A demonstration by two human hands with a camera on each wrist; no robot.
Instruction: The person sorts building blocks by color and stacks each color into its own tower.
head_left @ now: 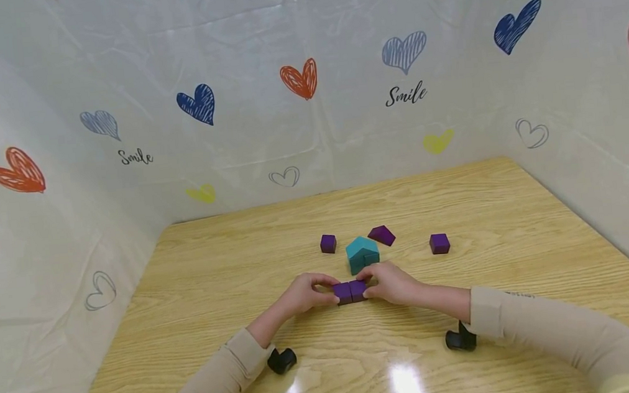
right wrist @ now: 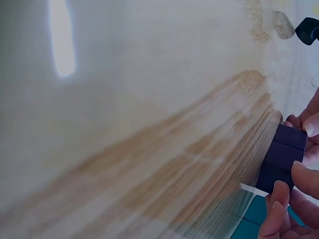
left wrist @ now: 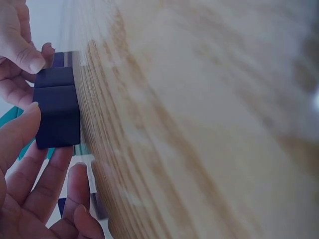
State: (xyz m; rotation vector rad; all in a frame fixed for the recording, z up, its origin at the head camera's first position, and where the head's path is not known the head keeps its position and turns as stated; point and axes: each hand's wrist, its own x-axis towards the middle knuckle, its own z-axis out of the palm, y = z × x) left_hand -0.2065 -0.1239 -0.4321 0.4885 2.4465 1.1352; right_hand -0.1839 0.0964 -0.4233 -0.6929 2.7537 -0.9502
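Note:
Two purple cubes sit side by side on the table, their faces touching or nearly so. My left hand (head_left: 306, 293) pinches the left purple cube (head_left: 342, 294) between thumb and fingers. On the opposite side, my right hand (head_left: 392, 283) grips the right purple cube (head_left: 359, 290) the same way. The left wrist view has the left cube (left wrist: 58, 119) near, with a thin seam between it and the other cube (left wrist: 54, 77). From the right wrist, the right cube (right wrist: 279, 162) is nearer. Just behind the pair stands a teal block group (head_left: 362, 253) with a peaked top.
Further back lie a loose purple cube (head_left: 328, 244) and an angular purple piece (head_left: 383, 235). Another purple block (head_left: 439, 243) is off to the right. The wooden table (head_left: 213, 261) meets a white curtain (head_left: 243, 146) printed with hearts at the back and sides.

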